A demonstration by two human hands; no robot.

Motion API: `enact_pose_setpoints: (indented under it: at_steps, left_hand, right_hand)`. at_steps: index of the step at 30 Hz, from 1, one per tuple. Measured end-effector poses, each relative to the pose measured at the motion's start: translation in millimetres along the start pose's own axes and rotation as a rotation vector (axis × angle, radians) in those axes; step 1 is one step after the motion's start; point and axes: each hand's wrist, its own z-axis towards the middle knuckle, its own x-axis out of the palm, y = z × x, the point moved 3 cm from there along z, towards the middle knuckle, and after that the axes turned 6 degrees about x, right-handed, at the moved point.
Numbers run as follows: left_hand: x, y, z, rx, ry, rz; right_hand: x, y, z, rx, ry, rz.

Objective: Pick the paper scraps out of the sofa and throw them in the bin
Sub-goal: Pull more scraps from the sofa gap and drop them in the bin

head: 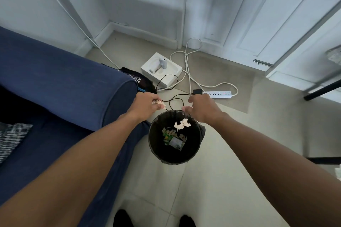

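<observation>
A black round bin [153, 145] stands on the tiled floor beside the blue sofa's arm [73, 86]. Inside it lie a crumpled white paper scrap [181, 124] and some printed wrappers [173, 139]. My left hand [145, 105] hovers just left of the bin's far rim, fingers closed on white paper scraps [160, 104] that poke out from them. My right hand [202, 108] is over the bin's far right rim, fingers spread and holding nothing.
A white box [162, 69], white and black cables [186, 64] and a power strip [218, 94] lie on the floor beyond the bin. A black bag [140, 81] sits behind the sofa arm. White doors stand at the back; a table leg [321, 92] is at right.
</observation>
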Motion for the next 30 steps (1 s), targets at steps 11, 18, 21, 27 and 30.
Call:
enact_pose_setpoints:
  at_steps: [11,18,21,27,30]
  left_hand:
    - [6.1,0.2,0.4,-0.001,0.026,0.026]
    - [3.6,-3.7,-0.9,0.082,0.155,0.099]
    - [-1.6,-3.9,-1.1,0.112,0.143,0.168]
    - [-13.7,-2.1,-0.9,0.186,0.094,0.382]
    - [-21.2,0.1,-4.8,0.210,0.055,0.392]
  right_hand:
    - [-6.5,-2.2,3.2,-0.001,-0.002,-0.016]
    - [-10.5,-1.4,4.0,0.018,-0.014,-0.031]
    - [-14.8,2.0,5.5,0.002,-0.020,-0.036]
    - [-23.1,11.6,5.5,-0.016,-0.056,-0.054]
    - [-26.3,17.3,4.1,-0.023,-0.068,-0.095]
